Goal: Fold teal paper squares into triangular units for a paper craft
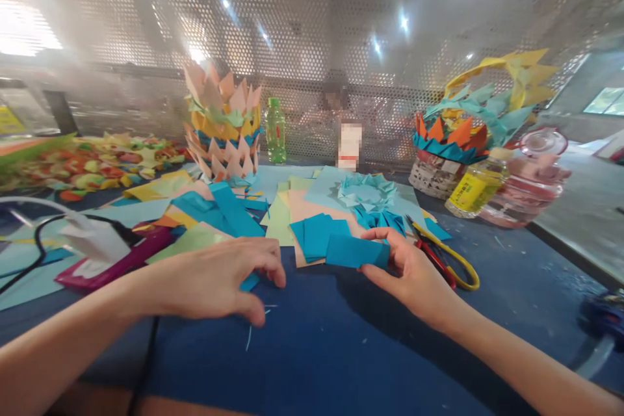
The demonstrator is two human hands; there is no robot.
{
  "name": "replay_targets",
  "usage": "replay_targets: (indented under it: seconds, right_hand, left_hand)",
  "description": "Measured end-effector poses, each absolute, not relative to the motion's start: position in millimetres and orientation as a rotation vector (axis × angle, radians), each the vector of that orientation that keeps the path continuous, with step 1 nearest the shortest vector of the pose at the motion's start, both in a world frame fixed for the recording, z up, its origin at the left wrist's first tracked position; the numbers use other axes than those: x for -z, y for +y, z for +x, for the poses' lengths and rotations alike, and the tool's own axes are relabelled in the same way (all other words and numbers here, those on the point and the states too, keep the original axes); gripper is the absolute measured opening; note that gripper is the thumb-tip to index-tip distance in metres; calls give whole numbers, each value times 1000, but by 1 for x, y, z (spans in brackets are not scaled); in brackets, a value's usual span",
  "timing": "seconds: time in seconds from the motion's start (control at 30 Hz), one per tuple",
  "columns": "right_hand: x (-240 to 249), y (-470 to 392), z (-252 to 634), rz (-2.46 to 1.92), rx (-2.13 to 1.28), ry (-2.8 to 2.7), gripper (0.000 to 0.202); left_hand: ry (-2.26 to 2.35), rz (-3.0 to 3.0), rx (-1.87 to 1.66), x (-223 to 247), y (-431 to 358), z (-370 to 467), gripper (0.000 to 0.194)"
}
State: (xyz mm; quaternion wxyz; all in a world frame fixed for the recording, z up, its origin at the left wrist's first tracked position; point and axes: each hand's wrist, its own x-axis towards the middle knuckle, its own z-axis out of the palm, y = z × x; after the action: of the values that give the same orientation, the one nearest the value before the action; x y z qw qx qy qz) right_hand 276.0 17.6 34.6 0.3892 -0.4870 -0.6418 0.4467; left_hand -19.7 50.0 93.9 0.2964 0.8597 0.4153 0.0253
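Observation:
Between the thumb and fingers of my right hand point(407, 276) is a blue paper rectangle point(353, 252), held at its right end. Its left part overlaps a small pile of blue paper pieces point(316, 237) lying on peach and green sheets. My left hand point(229, 279) hovers over the dark blue tabletop with curled fingers apart and nothing in them. A bit of blue paper point(250, 282) shows just behind its fingers. Past my right hand lie a folded blue paper ring point(380, 220) and a light blue folded paper ring point(368, 192).
Scissors point(455, 260) with yellow and red handles lie right of my right hand. A purple power strip point(117, 253) with a white plug is at left. Stacked paper crowns point(224, 123), a green bottle point(276, 133) and a yellow-labelled bottle point(478, 185) stand behind.

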Motion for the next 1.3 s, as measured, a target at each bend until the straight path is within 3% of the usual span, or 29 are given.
replay_targets:
  seconds: [0.1,0.27,0.47,0.6,0.8,0.87,1.03,1.3]
  right_hand:
    - [-34,16,275,-1241,-1107,-1642,39]
    - [-33,13,275,-1247,-1097,-1656,39]
    - [-30,12,276,-1223,-1086,-1675,38]
    - [-30,11,275,-1220,-1062,-1688,38]
    - [-30,10,274,-1237,-989,-1736,37]
    - [-29,9,274,-1246,-967,-1755,38]
    - [-28,8,276,-1256,-932,-1787,37]
    - [-28,8,276,-1275,-911,-1813,36]
  left_hand:
    - [1152,2332,71,-92,39,-30,48]
    - [1191,2357,-27,-81,31,-28,23]
    - [1163,2391,-69,-65,21,-30,11]
    - [1122,2446,-118,-64,10,-34,21]
    - [1132,2488,-68,-77,3,-39,21]
    - [1192,2541,-193,-74,5,-41,19]
    - [1153,2702,-268,-58,-10,-50,43]
    - [1250,2800,-379,-60,-33,-54,51]
